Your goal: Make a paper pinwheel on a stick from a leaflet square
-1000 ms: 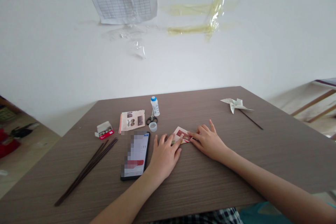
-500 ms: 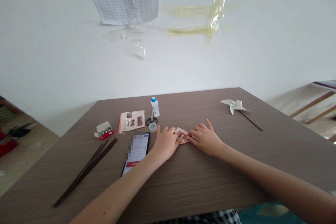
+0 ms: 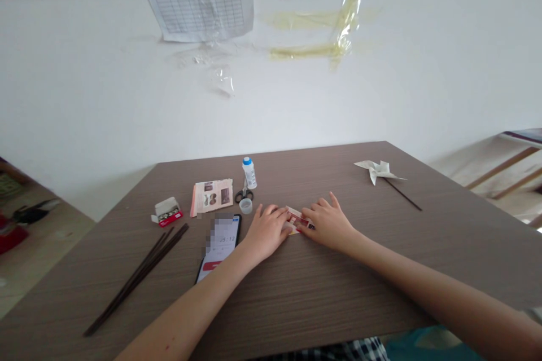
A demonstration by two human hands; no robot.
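A small folded piece of printed paper [image 3: 296, 219], red and white, lies on the brown wooden table [image 3: 322, 293] between my two hands. My left hand [image 3: 266, 231] rests on its left end, fingers curled down and pressing on it. My right hand [image 3: 327, 224] lies flat over its right end with fingers stretched out and fingertips on the paper. Most of the paper is hidden under the fingers.
A phone [image 3: 220, 245] with a lit screen lies left of my left hand. Behind are a clear cap [image 3: 245, 205], scissors [image 3: 244, 192], a glue bottle [image 3: 249, 172], a printed leaflet [image 3: 212, 197] and a small red box [image 3: 167, 211]. Dark sticks [image 3: 139, 276] lie far left, a paper pinwheel [image 3: 381, 172] far right.
My left hand moved forward off the phone's edge to the paper's left end and curled. Both hands closed in, covering more of the paper.
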